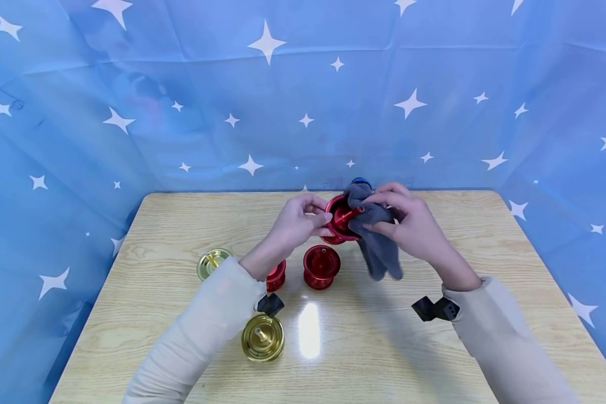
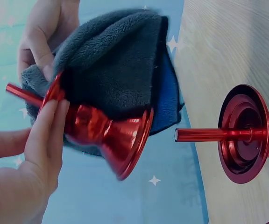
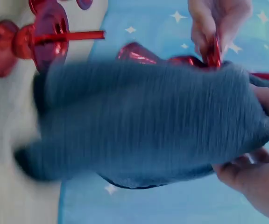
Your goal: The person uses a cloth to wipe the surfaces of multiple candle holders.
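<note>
In the head view, my left hand [image 1: 299,220] pinches the rim of a shiny red metal candle holder [image 1: 339,217], lifted above the table and tilted. From its dish sticks a thin red tube, while the left wrist view shows its flared foot [image 2: 127,142]. My right hand [image 1: 413,220] grips a fuzzy dark grey cloth [image 1: 382,249], which lies against the dish and side of the holder. Blue shows on the cloth's other face. Blur in the right wrist view softens the hanging part of the cloth [image 3: 139,116].
A second red candle holder [image 1: 321,265] stands on the wooden table [image 1: 363,348] below my hands. Another red one [image 1: 276,278] is partly hidden by my left wrist. Two gold holders stand at left, one nearer [image 1: 262,338], one farther [image 1: 212,261]. A blue star-patterned curtain [image 1: 283,112] surrounds the table.
</note>
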`<state>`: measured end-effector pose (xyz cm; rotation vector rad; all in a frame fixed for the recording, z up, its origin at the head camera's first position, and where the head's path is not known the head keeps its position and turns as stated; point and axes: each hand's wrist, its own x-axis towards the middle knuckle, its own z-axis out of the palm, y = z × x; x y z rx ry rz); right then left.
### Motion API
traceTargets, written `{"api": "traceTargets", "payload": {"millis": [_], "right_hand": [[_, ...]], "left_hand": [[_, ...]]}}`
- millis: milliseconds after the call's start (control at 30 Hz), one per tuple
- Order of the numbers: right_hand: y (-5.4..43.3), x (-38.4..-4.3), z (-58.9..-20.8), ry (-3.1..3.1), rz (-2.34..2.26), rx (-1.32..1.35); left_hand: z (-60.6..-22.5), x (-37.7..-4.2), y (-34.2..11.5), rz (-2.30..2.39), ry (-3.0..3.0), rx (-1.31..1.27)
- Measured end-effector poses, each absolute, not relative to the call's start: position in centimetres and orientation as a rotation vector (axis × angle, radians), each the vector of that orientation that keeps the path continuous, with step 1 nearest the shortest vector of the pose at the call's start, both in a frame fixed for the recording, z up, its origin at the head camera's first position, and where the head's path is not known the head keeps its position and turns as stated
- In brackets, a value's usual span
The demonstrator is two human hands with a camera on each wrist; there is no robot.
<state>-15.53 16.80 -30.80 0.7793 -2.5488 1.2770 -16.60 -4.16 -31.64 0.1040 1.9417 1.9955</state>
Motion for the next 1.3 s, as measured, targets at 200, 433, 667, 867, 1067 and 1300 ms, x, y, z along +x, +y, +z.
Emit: {"api": "traceTargets", "payload": {"millis": [200, 433, 667, 867, 1067, 1300], "right_hand": [[15.7, -14.6, -31.8, -2.474, 1.532, 0.565], [15.5, -14.5, -31.9, -2.391, 1.678, 0.477], [16.0, -14.5, -31.7, -2.341, 1.727, 0.462], [16.2, -14.3, -31.7, -2.36, 1.736, 0.462], [16.1, -14.3, -31.5, -2.355, 1.759, 0.47], [16.0, -14.2, -30.9, -2.338, 1.785, 0.491]], "left_hand": [[-31.7, -16.6, -4.2, 2.112, 1.925, 0.045], [-31.7, -16.4, -4.5, 2.1, 1.87, 0.169], [-31.7, -16.4, -5.0, 1.896, 1.992, 0.418], [-31.7, -16.1, -4.6, 1.84, 2.194, 0.549], [-32.4, -16.0, -4.5, 1.727, 2.426, 0.631], [-33.0, -15.9, -4.7, 1.687, 2.562, 0.654]]}}
